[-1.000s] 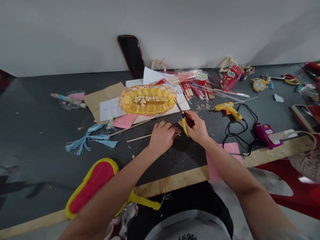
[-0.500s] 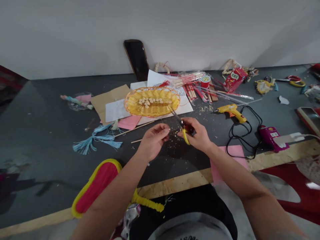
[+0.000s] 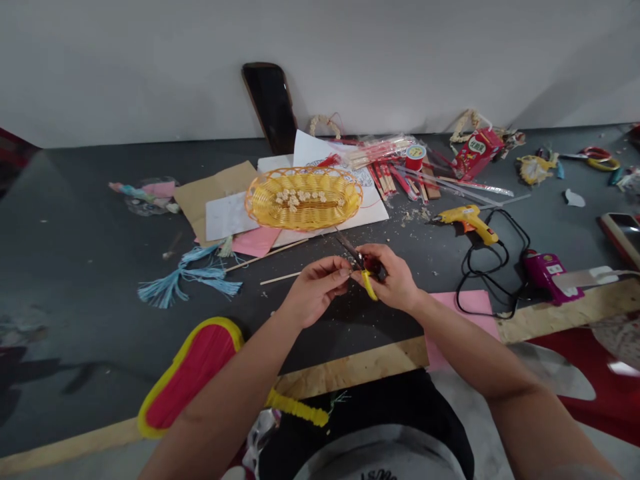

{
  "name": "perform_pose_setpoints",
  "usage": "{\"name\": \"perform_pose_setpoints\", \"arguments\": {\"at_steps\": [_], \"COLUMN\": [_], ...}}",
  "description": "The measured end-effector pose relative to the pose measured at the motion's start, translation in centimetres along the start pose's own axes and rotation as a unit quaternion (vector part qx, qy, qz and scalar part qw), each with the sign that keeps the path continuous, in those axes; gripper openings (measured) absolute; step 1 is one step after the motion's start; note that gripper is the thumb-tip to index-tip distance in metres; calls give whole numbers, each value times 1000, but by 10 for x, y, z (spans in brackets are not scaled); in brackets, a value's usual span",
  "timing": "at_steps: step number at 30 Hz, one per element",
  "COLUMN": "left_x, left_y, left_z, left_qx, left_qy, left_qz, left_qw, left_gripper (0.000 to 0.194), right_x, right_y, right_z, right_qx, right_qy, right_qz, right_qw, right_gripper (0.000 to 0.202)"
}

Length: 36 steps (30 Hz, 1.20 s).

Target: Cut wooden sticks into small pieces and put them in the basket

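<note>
My right hand is closed round the yellow-handled scissors, whose dark blades point up and left toward the basket. Thumb and fingers of my left hand are pinched together beside it, on something too small to make out. The two hands meet at the fingertips. Beyond them, a yellow woven basket with an orange rim holds several small cream pieces. Thin wooden sticks lie left of my fingers, and crumbs are scattered beneath and around them.
A phone leans on the wall. Blue tassels and a pink-and-yellow padded item lie left. A yellow glue gun, black cable, purple box and pink paper are right, with a red thread spool farther back.
My left hand has moved right and slightly down, its fingertips now meeting my right hand. The scissors have shifted a little left and their tips are now below the basket's edge. The view has shifted slightly.
</note>
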<state>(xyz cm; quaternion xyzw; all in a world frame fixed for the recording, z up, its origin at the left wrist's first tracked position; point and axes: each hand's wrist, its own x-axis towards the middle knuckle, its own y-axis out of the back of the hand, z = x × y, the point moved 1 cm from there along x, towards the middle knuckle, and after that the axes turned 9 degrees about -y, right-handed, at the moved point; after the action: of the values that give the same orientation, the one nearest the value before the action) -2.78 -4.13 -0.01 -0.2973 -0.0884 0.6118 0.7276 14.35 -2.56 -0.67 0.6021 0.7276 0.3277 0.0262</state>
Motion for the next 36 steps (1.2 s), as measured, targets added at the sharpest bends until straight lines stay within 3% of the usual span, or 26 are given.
{"name": "perform_pose_setpoints", "arguments": {"at_steps": [6, 17, 24, 36], "left_x": [-1, 0, 0, 2], "left_y": [-1, 3, 2, 4], "left_z": [2, 0, 6, 5], "left_qx": [32, 26, -63, -60], "left_qy": [-16, -37, -56, -88], "left_qz": [10, 26, 54, 47], "left_qw": [999, 999, 995, 993], "left_gripper": [28, 27, 31, 28], "right_x": [-1, 1, 5, 3], "right_y": [0, 3, 6, 3], "right_z": [1, -2, -7, -3], "right_qx": [9, 2, -96, -157], "right_qy": [32, 13, 102, 91], "right_qz": [-5, 5, -40, -50], "right_qw": [999, 1000, 989, 982], "right_gripper": [34, 34, 43, 45]}}
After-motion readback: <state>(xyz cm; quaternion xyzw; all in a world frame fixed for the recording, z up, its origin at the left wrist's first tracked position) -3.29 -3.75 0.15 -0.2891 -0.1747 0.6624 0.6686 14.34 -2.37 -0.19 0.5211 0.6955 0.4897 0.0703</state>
